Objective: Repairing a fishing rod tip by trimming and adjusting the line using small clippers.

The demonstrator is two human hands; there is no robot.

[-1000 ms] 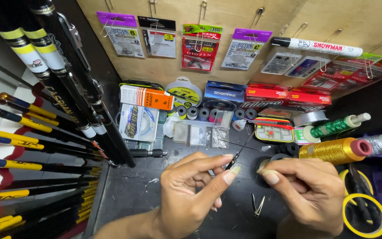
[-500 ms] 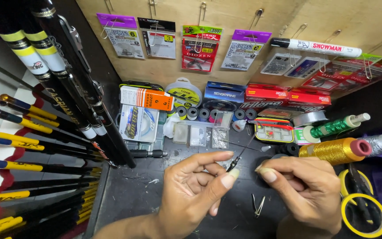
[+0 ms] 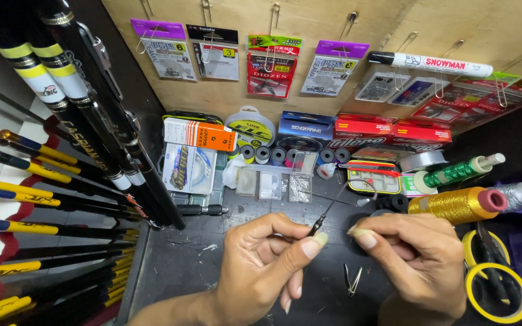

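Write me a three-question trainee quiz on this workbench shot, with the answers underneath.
1. True or false: the left hand pinches the thin dark rod tip between thumb and forefinger.
2. Which spool lies nearest the right hand? A) the gold thread spool B) the green thread spool C) the silver thread spool
3. Fill in: the scissors at the right edge have ____ handles.

Key
1. True; the rod tip rises from the pinch towards the back of the bench.
2. A; the gold thread spool lies just above that hand's knuckles.
3. Yellow.
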